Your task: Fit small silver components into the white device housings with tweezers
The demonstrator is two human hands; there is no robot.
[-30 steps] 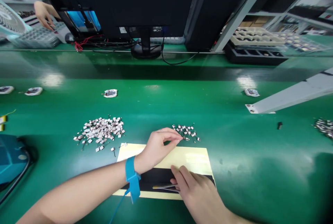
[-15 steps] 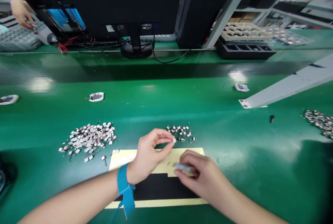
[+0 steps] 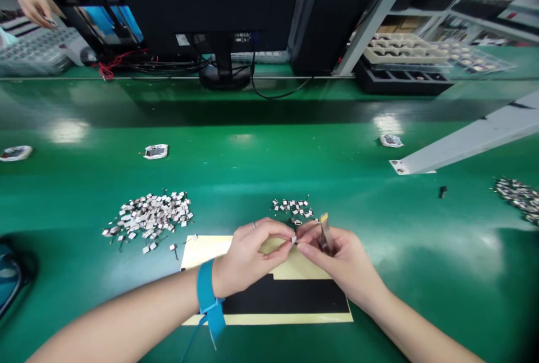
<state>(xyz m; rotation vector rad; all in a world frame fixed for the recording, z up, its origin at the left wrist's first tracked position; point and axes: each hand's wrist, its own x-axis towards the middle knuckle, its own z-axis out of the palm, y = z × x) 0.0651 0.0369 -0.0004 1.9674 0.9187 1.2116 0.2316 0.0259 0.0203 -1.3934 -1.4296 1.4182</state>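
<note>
Between the thumb and forefinger of my left hand (image 3: pixel 256 248) is a small white square part (image 3: pixel 293 240), probably like those in the piles. A blue wrist strap (image 3: pixel 206 287) circles that wrist. My right hand (image 3: pixel 343 250) meets it from the right, thumb and forefinger pinched at the part's edge. Tucked in the right hand, pointing up, is a flat metal tool with a yellow end (image 3: pixel 325 228), which looks like tweezers. Below both hands lies a pale yellow sheet (image 3: pixel 202 250) with a black strip (image 3: pixel 290 297) across it. One small part (image 3: pixel 194 237) rests at its upper left corner.
A large pile of small parts (image 3: pixel 154 214) lies left, a smaller one (image 3: pixel 292 206) just beyond my hands, another (image 3: pixel 520 197) far right. A slanted metal post (image 3: pixel 463 138) stands right. Monitor (image 3: pixel 189 3) and cables are at the back. Another person's hand (image 3: pixel 37 8) shows upper left.
My right hand has moved up to meet the left at the small part. The tool in it has swung from pointing left to pointing up. My left hand has shifted slightly right and down.
</note>
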